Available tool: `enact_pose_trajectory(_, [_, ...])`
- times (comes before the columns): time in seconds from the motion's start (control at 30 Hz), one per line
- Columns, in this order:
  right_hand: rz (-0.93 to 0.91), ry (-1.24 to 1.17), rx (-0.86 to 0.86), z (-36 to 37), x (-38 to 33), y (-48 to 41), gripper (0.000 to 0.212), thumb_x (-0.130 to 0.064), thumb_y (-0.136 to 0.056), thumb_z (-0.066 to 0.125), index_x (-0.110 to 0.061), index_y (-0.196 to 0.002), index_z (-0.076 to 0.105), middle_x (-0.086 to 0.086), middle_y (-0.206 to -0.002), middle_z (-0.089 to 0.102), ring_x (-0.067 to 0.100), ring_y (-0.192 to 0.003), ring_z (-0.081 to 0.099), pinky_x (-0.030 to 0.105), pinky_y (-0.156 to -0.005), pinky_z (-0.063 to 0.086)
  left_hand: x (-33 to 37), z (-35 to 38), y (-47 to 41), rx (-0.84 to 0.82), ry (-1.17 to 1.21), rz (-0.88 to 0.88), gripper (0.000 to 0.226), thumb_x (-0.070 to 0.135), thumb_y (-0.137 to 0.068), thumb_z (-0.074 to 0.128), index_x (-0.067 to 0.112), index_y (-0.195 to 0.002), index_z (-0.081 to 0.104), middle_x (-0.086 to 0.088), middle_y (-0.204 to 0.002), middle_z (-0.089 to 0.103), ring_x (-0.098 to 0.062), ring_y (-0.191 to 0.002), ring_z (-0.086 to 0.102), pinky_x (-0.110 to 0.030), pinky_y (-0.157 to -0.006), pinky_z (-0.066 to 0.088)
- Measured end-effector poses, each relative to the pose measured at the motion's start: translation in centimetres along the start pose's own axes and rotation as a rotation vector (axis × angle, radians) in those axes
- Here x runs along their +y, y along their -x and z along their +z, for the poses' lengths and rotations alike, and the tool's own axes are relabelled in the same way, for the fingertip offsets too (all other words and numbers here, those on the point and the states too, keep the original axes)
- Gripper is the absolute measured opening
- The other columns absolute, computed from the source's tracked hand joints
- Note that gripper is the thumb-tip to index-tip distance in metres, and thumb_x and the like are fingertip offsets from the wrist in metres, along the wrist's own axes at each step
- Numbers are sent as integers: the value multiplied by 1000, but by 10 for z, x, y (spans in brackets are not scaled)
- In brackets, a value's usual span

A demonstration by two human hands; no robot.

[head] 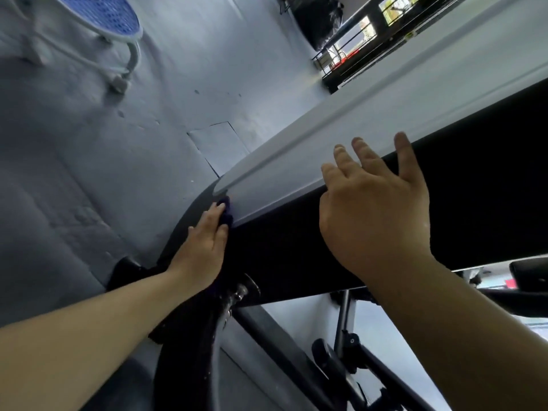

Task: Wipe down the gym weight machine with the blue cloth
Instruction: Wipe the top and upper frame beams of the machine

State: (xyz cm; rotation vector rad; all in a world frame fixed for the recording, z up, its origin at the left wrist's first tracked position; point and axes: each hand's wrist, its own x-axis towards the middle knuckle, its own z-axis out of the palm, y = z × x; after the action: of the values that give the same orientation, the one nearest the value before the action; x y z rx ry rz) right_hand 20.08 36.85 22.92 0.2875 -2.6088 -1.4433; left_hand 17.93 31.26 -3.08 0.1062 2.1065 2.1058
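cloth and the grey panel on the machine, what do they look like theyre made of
Blue cloth: soft fabric, perhaps microfibre; it bunches in dark folds under the left hand. Grey panel: smooth, satin-finished painted metal or moulded plastic, with a crisp raised ridge and a soft sheen; which one cannot be told.

Dark blue cloth (226, 209) lies bunched against the black-and-grey weight machine (296, 250).
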Motion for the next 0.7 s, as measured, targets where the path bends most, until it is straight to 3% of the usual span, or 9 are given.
enact_pose_trajectory(0.03, [1, 3, 16, 2, -3, -1, 48, -28, -95, 33, -15, -134, 58, 8, -148, 48, 24, -144, 34, 52, -118, 1, -11, -3, 2, -23, 15, -152, 50, 28, -107, 29, 26, -155, 20, 7, -163, 16, -15, -150, 14, -34, -122, 6])
enact_pose_trajectory(0.1, [21, -5, 105, 9, -7, -3, 44, -23, -92, 38, -12, -121, 68, 10, -136, 60, 28, -136, 47, 53, -115, 10, -8, -2, 6, -27, 115, -264, 50, 24, -107, 29, 23, -156, 19, 5, -164, 11, -12, -150, 7, -31, -122, 5])
enact_pose_trajectory(0.17, [15, -32, 190, 16, -6, -5, 42, -23, -88, 41, -10, -112, 72, 12, -126, 66, 30, -128, 55, 51, -111, 14, 14, 0, 8, 23, 283, -242, 53, 15, -104, 29, 23, -156, 21, 7, -164, 10, -10, -150, 6, -31, -122, 3])
enact_pose_trajectory(0.27, [-98, -73, 263, 22, -2, -2, 37, -24, -86, 45, -12, -104, 76, 10, -118, 70, 29, -122, 60, 48, -111, 18, 43, -6, 15, -109, 545, -225, 78, -1, -86, 39, 35, -154, 22, 9, -161, 21, -22, -146, 24, -41, -121, 17])
enact_pose_trajectory(0.33, [-201, -77, 321, 24, 2, 8, 33, -21, -88, 48, -11, -100, 77, 9, -115, 72, 28, -122, 59, 47, -114, 17, 55, -15, 24, -225, 471, -151, 92, -6, -79, 40, 46, -152, 18, 11, -158, 25, -29, -142, 33, -51, -117, 29])
enact_pose_trajectory(0.4, [-269, -94, 351, 29, 9, 25, 33, -21, -91, 48, -12, -108, 75, 9, -123, 68, 29, -132, 50, 47, -119, 10, 64, -21, 37, -264, 273, -9, 94, -11, -84, 44, 46, -152, 16, 17, -157, 25, -16, -141, 34, -43, -116, 34])
enact_pose_trajectory(0.5, [-210, -107, 382, 38, 26, 57, 45, -23, -91, 47, -19, -134, 60, 6, -149, 47, 27, -145, 29, 48, -122, 0, 89, -24, 50, -132, 56, 352, 85, -5, -86, 64, 42, -148, 27, 21, -148, 32, -2, -137, 34, -26, -114, 33])
enact_pose_trajectory(0.63, [60, -159, 533, 47, 53, 89, 56, -26, -95, 53, -21, -150, 39, 6, -160, 23, 30, -148, 18, 48, -121, 2, 123, -20, 32, 61, -263, 1068, 59, 6, -83, 69, 19, -138, 51, 4, -146, 45, -17, -131, 47, -23, -108, 41])
enact_pose_trajectory(0.7, [176, -221, 577, 50, 59, 97, 60, -28, -94, 57, -18, -150, 36, 6, -159, 23, 31, -148, 17, 49, -120, 0, 130, -20, 14, 106, -484, 1274, 55, 18, -82, 69, 20, -135, 52, 1, -143, 47, -22, -122, 50, -30, -105, 42])
